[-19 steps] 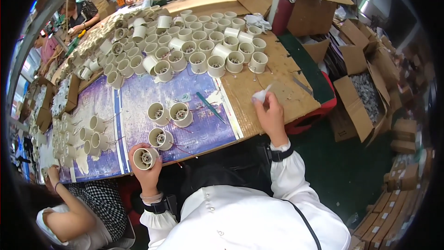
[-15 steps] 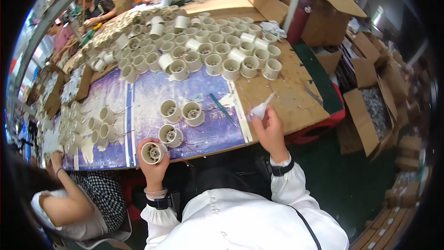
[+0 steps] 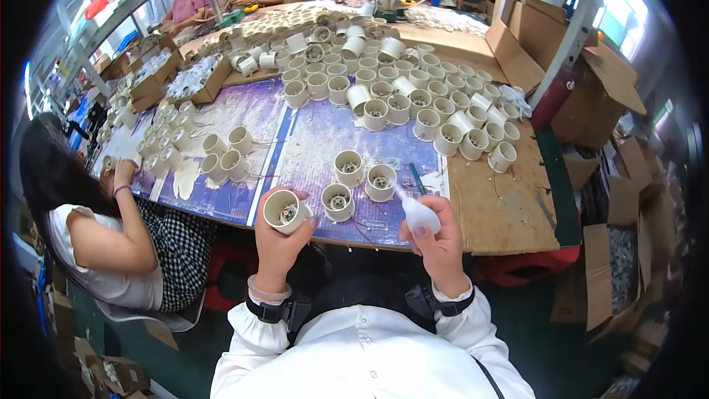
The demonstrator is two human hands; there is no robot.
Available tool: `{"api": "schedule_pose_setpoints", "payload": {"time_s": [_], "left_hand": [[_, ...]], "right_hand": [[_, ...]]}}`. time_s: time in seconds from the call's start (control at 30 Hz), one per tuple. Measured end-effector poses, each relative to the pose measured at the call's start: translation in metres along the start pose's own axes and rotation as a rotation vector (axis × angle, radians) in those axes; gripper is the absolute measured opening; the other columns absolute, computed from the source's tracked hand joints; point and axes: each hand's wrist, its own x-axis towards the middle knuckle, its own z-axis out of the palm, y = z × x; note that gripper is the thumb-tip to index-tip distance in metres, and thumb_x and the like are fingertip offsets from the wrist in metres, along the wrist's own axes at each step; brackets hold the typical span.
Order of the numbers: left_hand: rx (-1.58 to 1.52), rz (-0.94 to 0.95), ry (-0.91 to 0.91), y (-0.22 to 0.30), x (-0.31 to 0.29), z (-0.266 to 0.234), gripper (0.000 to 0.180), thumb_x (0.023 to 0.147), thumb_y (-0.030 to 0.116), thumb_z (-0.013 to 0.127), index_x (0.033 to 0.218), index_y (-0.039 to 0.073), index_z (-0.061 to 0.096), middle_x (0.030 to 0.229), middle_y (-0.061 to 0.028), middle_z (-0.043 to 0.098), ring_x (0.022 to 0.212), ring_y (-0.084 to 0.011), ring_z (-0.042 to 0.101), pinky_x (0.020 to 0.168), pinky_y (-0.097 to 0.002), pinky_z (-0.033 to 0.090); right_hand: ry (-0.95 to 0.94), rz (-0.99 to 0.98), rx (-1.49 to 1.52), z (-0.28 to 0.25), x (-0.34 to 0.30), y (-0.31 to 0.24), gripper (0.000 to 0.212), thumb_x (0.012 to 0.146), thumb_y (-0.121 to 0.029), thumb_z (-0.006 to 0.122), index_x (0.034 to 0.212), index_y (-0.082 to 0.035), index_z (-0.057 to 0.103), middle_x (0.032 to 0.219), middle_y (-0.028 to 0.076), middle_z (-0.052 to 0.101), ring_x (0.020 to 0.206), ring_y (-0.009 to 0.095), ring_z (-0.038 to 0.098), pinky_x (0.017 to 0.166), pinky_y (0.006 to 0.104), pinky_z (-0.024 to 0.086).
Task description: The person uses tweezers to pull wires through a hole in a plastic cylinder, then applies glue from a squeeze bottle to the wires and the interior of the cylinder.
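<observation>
My left hand [image 3: 279, 247] is closed round a cream cylindrical cup [image 3: 278, 216], its open top tilted toward me with metal parts and wires inside. In my right hand [image 3: 441, 244] a white squeeze bottle [image 3: 420, 216] is gripped by its bulb, its thin nozzle pointing up and to the left. Between the hands, three similar cups stand upright on the purple-blue board: a near one [image 3: 337, 199], one behind it [image 3: 348, 165] and one at the right [image 3: 380, 180]. Thin wires trail from them. A teal pen-like tool [image 3: 417, 179] lies just beyond the bottle.
Many cream cups [image 3: 413, 96] crowd the far part of the table, some on their sides. A smaller group [image 3: 225, 155] stands to the left, near a seated person [image 3: 103, 236]. Cardboard boxes [image 3: 617, 273] stand at the right. Other people work across the table.
My right hand has brought the squeeze bottle leftward, toward the cups and my left hand. The left hand still holds its cup. The whole view has shifted, showing more of the left side.
</observation>
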Motion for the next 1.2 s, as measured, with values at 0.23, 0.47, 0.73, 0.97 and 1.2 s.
{"api": "schedule_pose_setpoints", "payload": {"time_s": [0.23, 0.47, 0.73, 0.97, 1.2], "left_hand": [[0.103, 0.038, -0.015, -0.002, -0.003, 0.009, 0.055, 0.071, 0.002, 0.077, 0.118, 0.002, 0.047, 0.104, -0.0059, 0.059, 0.095, -0.0135, 0.058, 0.085, -0.0282, 0.047], [0.24, 0.197, 0.0, -0.016, -0.011, 0.012, 0.058, 0.071, 0.005, 0.08, 0.119, 0.003, 0.048, 0.102, -0.0046, 0.059, 0.092, -0.0124, 0.058, 0.081, -0.026, 0.048], [-0.147, -0.113, -0.051, -0.008, -0.015, 0.005, 0.062, 0.072, 0.002, 0.078, 0.124, 0.004, 0.044, 0.108, -0.0058, 0.06, 0.093, -0.0118, 0.058, 0.079, -0.0258, 0.049], [-0.195, -0.147, -0.074, -0.011, -0.016, 0.001, 0.065, 0.072, 0.0, 0.076, 0.126, 0.004, 0.042, 0.11, -0.0069, 0.059, 0.097, -0.0121, 0.058, 0.08, -0.0261, 0.049], [-0.1, -0.108, -0.064, -0.01, -0.017, 0.004, 0.065, 0.071, 0.0, 0.076, 0.125, 0.004, 0.042, 0.11, -0.0071, 0.059, 0.098, -0.0128, 0.057, 0.085, -0.0277, 0.048]], "right_hand": [[0.266, 0.125, 0.333, 0.013, -0.031, 0.03, 0.029, 0.096, -0.029, 0.057, 0.113, -0.006, 0.051, 0.074, 0.001, 0.05, 0.057, 0.004, 0.038, 0.049, 0.0208, 0.028], [0.323, 0.119, 0.289, 0.009, -0.035, 0.039, 0.024, 0.096, -0.026, 0.059, 0.105, -0.004, 0.054, 0.078, -0.002, 0.051, 0.059, 0.004, 0.037, 0.051, 0.0201, 0.029], [0.328, 0.046, -0.132, 0.017, -0.042, 0.029, 0.021, 0.094, -0.025, 0.061, 0.099, -0.006, 0.055, 0.078, -0.002, 0.051, 0.064, 0.004, 0.04, 0.056, 0.019, 0.032], [0.278, -0.011, -0.232, 0.015, -0.045, 0.029, 0.023, 0.088, -0.016, 0.069, 0.101, -0.002, 0.056, 0.088, 0.002, 0.06, 0.074, 0.007, 0.052, 0.068, 0.02, 0.043], [0.227, -0.057, -0.289, 0.017, -0.043, 0.03, 0.023, 0.087, -0.014, 0.07, 0.101, -0.001, 0.057, 0.088, 0.004, 0.063, 0.074, 0.007, 0.054, 0.066, 0.0213, 0.045]]}}
